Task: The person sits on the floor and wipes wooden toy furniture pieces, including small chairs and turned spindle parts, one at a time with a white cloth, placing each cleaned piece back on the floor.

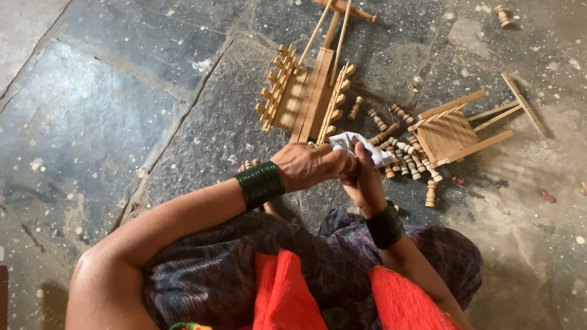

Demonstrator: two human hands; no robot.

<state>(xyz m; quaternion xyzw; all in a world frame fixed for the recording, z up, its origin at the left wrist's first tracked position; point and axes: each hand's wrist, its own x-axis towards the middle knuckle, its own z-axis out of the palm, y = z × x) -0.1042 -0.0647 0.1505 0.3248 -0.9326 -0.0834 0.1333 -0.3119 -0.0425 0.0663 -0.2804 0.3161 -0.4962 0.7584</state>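
Note:
I sit on a stone floor (98,116). My left hand (312,165) is closed around a small turned wooden piece (351,165) at mid-frame. My right hand (365,180) presses a white cloth (361,145) against that piece from the right. Both wrists carry stacks of dark green bangles (260,183). Just beyond my hands lies a small wooden toy frame with pegged rails (306,95). Most of the piece in my hands is hidden by my fingers.
A second small wooden frame with a slatted panel (452,131) lies to the right. Several loose turned wooden pegs (406,160) are scattered between the two frames. Thin wooden sticks (333,24) stick out at the top. My lap, in dark patterned and red cloth (281,287), fills the bottom.

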